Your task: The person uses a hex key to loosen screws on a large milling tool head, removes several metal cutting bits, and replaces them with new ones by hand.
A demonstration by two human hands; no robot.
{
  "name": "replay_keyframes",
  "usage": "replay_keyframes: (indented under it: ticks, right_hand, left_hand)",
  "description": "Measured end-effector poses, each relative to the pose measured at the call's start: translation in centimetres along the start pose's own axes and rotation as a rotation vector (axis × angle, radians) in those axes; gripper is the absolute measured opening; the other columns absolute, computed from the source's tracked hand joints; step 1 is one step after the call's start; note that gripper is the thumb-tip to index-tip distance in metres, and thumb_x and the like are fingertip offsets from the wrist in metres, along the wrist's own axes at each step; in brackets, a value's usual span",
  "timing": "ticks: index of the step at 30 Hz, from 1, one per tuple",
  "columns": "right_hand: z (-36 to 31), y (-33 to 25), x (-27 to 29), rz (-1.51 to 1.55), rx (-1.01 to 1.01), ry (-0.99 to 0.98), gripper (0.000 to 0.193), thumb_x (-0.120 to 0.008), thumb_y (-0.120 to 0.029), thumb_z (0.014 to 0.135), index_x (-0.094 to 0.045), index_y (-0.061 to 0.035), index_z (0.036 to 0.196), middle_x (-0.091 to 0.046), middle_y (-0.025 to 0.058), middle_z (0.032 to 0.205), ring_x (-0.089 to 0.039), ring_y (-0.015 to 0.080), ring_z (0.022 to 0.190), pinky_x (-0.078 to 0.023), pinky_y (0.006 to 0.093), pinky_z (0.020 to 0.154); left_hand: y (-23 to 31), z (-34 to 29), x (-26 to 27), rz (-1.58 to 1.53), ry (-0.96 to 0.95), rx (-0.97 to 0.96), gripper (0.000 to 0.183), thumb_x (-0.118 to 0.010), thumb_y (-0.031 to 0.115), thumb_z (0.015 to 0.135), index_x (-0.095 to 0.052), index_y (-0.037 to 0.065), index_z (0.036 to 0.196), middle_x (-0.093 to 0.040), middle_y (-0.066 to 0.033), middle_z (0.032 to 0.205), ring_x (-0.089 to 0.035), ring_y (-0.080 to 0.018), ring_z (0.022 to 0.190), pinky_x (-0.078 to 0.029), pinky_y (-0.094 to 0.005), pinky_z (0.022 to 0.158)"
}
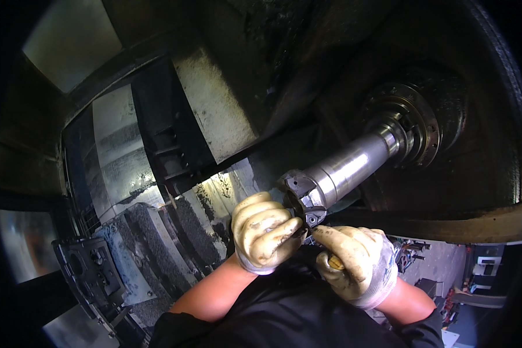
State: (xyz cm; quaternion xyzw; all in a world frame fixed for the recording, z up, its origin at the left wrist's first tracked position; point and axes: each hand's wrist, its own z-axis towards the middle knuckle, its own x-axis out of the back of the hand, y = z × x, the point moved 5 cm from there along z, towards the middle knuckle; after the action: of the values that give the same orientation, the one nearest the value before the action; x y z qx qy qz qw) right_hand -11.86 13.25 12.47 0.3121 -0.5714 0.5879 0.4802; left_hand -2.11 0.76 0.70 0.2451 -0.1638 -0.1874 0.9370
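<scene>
- Milling tool [351, 168] is jutting out inside a dark machine chamber, its bright shaft running slantwise from the round spindle flange [428, 130] at the far right to a free end near the middle.
- Pale metal panels [119, 139] are lining the left side, apart from the tool.
- The gloved right hand [356, 261] is sitting to the near right of the free end, fingers clenching a yellow piece [335, 263], the index fingertip pointing far and left.
- The gloved left hand [264, 229] is resting at the near left with its fingers bent; it is overlapping the end's edge in view, so it is looking the nearer of the two. Whether it is grasping anything, I cannot tell.
- The dark cutter head [300, 184] is capping the shaft, lying far and right of the left fingers, far and left of the right ones.
- The yellow piece is showing only one end; the glove is hiding the rest, leaving its kind unclear.
- A small screw [312, 220] is facing the near side, just beyond the right index fingertip; shadow and the left glove are concealing the cutter's underside.
</scene>
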Motion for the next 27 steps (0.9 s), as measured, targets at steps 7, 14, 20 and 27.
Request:
replay_keyframes:
  ticks: [7, 14, 20, 27]
  right_hand:
    - [0.0, -0.4, 0.9, -0.154, -0.167, -0.044, 0.041, -0.082, -0.018, 0.086, -0.071, -0.0009, 0.121, -0.076, 0.0133, 0.086, -0.074, 0.0288, 0.067, -0.055, 0.0391, 0.057]
    - [-0.1, -2.0, 0.7, -0.366, -0.063, -0.092, 0.052, -0.084, -0.026, 0.084, -0.07, -0.0046, 0.129, -0.074, 0.011, 0.094, -0.071, 0.0239, 0.07, -0.054, 0.0379, 0.061]
    - [0.0, -1.9, 1.0, -0.353, -0.05, -0.154, 0.059, -0.084, -0.031, 0.083, -0.068, -0.0108, 0.136, -0.073, 0.0096, 0.104, -0.07, 0.0223, 0.077, -0.053, 0.04, 0.068]
    - [0.1, -2.3, 1.7, -0.455, -0.159, -0.272, 0.061, -0.08, -0.034, 0.087, -0.065, -0.0149, 0.143, -0.073, 0.0106, 0.098, -0.07, 0.025, 0.075, -0.052, 0.0428, 0.066]
  left_hand:
    - [-0.3, -1.1, -0.1, 0.051, 0.076, 0.038, 0.04, -0.093, 0.028, 0.077, -0.071, 0.016, 0.108, -0.068, -0.0033, 0.109, -0.067, -0.027, 0.1, -0.059, -0.0494, 0.094]
    - [0.0, -0.9, -0.3, 0.015, 0.064, 0.031, 0.05, -0.093, 0.023, 0.073, -0.07, 0.018, 0.117, -0.066, -0.0028, 0.112, -0.066, -0.0266, 0.103, -0.057, -0.0494, 0.096]
    - [0.5, -0.3, -1.0, 0.012, 0.155, 0.026, 0.051, -0.09, 0.014, 0.07, -0.069, 0.017, 0.115, -0.065, -0.004, 0.113, -0.066, -0.0277, 0.101, -0.056, -0.0496, 0.092]
    - [0.8, -0.2, -1.2, -0.002, 0.065, 0.105, 0.049, -0.087, 0.011, 0.069, -0.065, 0.018, 0.112, -0.064, -0.0043, 0.112, -0.067, -0.0292, 0.101, -0.055, -0.0512, 0.091]
